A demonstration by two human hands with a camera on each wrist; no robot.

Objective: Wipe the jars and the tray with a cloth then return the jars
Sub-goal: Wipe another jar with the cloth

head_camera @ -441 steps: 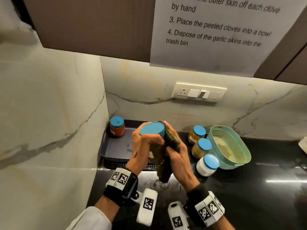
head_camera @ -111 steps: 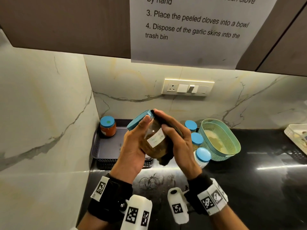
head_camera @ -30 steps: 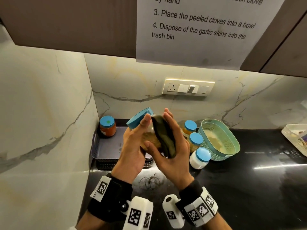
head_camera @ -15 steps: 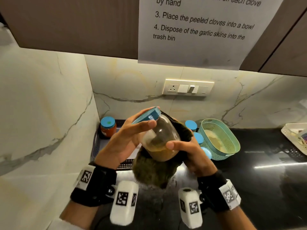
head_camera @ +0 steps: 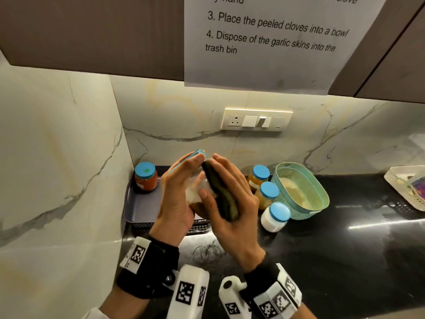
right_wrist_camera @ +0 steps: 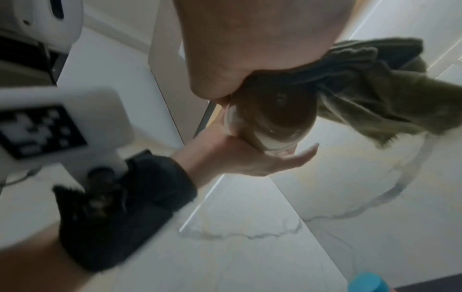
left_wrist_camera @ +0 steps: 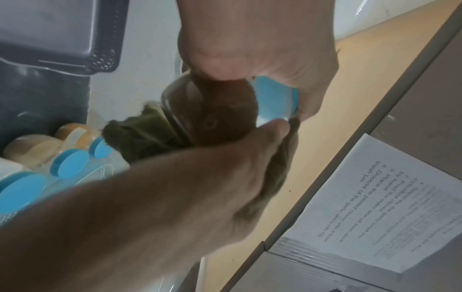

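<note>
My left hand point(head_camera: 179, 192) grips a glass jar point(head_camera: 195, 192) with a blue lid point(head_camera: 195, 155), tilted in the air above the tray's front edge. My right hand point(head_camera: 240, 191) presses a folded olive-green cloth point(head_camera: 222, 201) against the jar's right side, thumb across the glass. The left wrist view shows the lid point(left_wrist_camera: 275, 98) and cloth point(left_wrist_camera: 140, 134); the right wrist view shows the jar's base point(right_wrist_camera: 272, 122) and the cloth point(right_wrist_camera: 387, 98) hanging beside it. The dark grey tray point(head_camera: 140, 210) sits in the corner with a red-filled jar point(head_camera: 145, 177) at its back left.
Three blue-lidded jars point(head_camera: 266, 196) stand in a row on the black counter right of the tray, beside a teal basket point(head_camera: 301, 194). A white basket point(head_camera: 407, 187) is at the far right edge. Marble walls close the left and back; cabinets hang overhead.
Half a second ago the jar was held higher with the cloth draped behind and under it. Now both hands are lower and the cloth lies folded against the jar's right side.
</note>
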